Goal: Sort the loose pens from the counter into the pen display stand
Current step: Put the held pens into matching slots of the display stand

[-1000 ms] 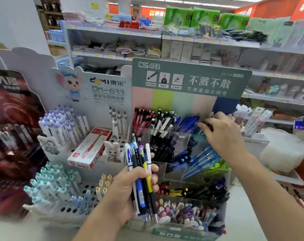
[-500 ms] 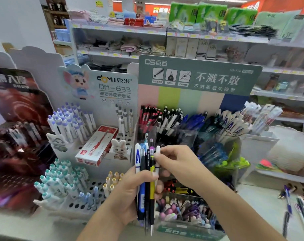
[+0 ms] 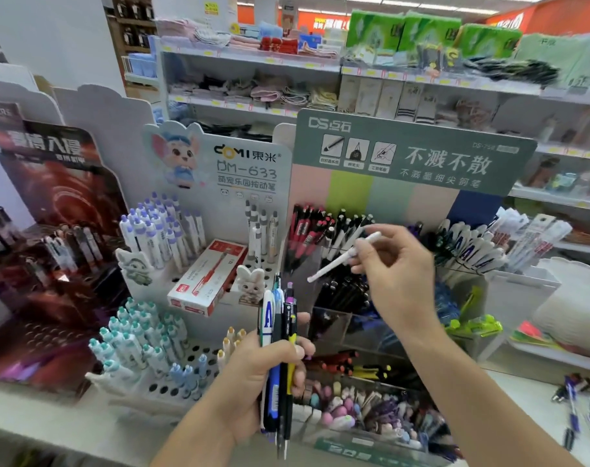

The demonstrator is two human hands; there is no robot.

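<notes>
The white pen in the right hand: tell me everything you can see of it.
The white pen is slim, all white and looks like plastic. The right hand pinches it near its upper end. It slants in the air, its lower tip pointing down-left, in front of the stand's clear compartments, touching nothing else visible. It is slightly motion-blurred, so no print can be read.

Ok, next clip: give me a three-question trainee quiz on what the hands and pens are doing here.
1. True or false: the right hand pinches a single white pen.
2. What does the left hand grip?
A. a bundle of pens
B. a red box
C. nothing
3. Fill in: the white pen is held in front of the ____ compartments of the pen display stand.

Key:
1. true
2. A, the bundle of pens
3. upper
</notes>
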